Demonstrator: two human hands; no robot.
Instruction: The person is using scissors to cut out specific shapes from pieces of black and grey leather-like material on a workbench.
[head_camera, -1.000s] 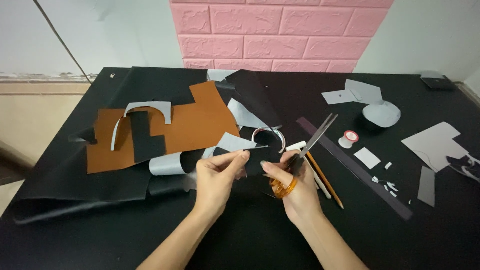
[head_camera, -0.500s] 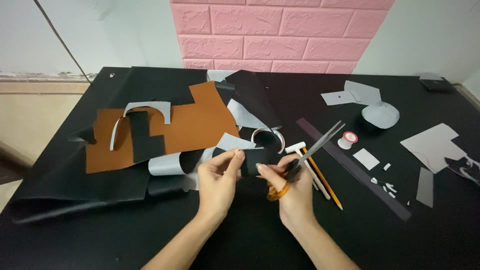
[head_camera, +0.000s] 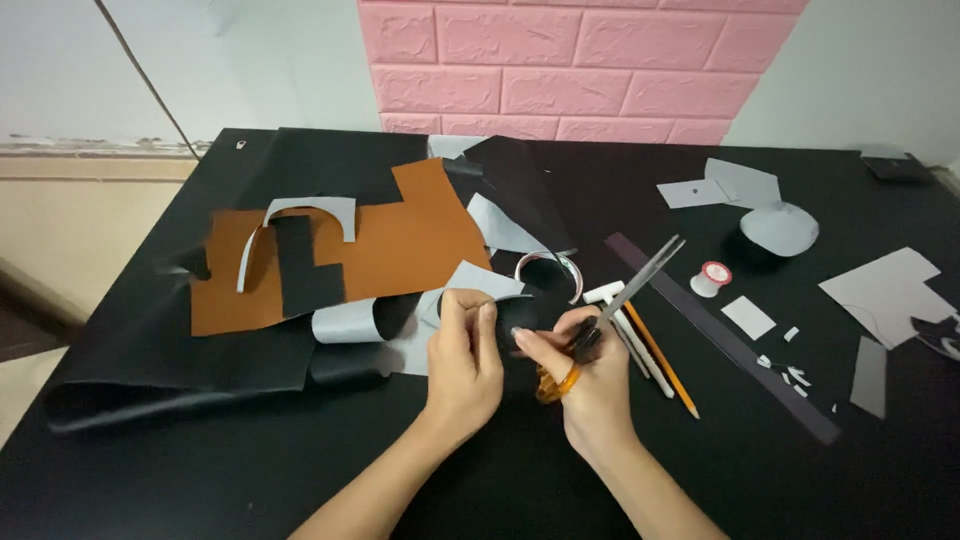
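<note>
Scissors (head_camera: 610, 310) gripped in right hand (head_camera: 590, 385), blades apart; left hand (head_camera: 462, 360) pinching grey scrap (head_camera: 478, 283). Bare black table (head_camera: 200, 470) toward near edge.

1. The scissors (head_camera: 610, 315) serve as landmark, lying near the middle of the table (head_camera: 250, 470).
2. The leather sheet (head_camera: 400, 245) lies left of them and farther back.
3. The pencil (head_camera: 662, 360) lies just right of them.
4. The thread spool (head_camera: 711, 279) sits farther right.
5. The paper pieces (head_camera: 725, 185) lie right and behind.
</note>
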